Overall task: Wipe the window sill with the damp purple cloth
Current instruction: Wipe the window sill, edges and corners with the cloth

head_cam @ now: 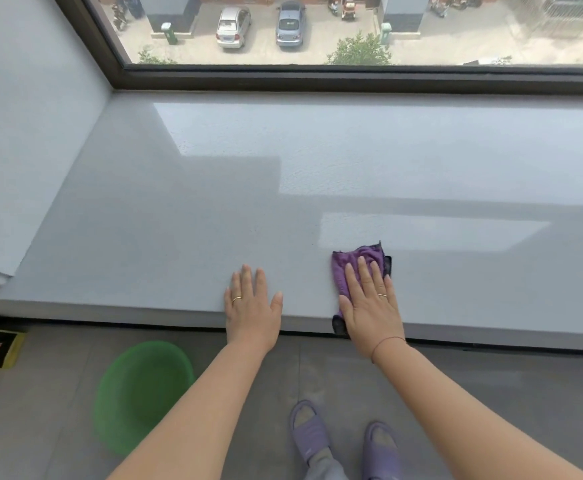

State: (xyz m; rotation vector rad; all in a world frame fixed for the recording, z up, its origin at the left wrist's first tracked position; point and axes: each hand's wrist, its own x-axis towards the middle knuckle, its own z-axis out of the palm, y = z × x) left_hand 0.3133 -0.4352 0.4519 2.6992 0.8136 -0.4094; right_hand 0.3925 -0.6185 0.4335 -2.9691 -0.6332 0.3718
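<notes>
Fingers (364, 271) of right hand (373, 303) straight, pressed flat on cloth (366, 252) at near edge of the sill (214, 202). Left hand (252, 306) flat, empty, on sill beside it. Cloth judged soft, light, limp, clinging when damp; best driven under the palm. No legible writing or brand.

A: What is worn on the hands?
B: A thin gold ring (236, 299) on the left hand (252, 306), another on the right hand (373, 306). A fine red thread (387, 340) circles the right wrist.
A: And below the window sill (179, 237)?
B: Purple open-toed slippers (309, 431), with a grey trouser leg (324, 469) above one.
</notes>
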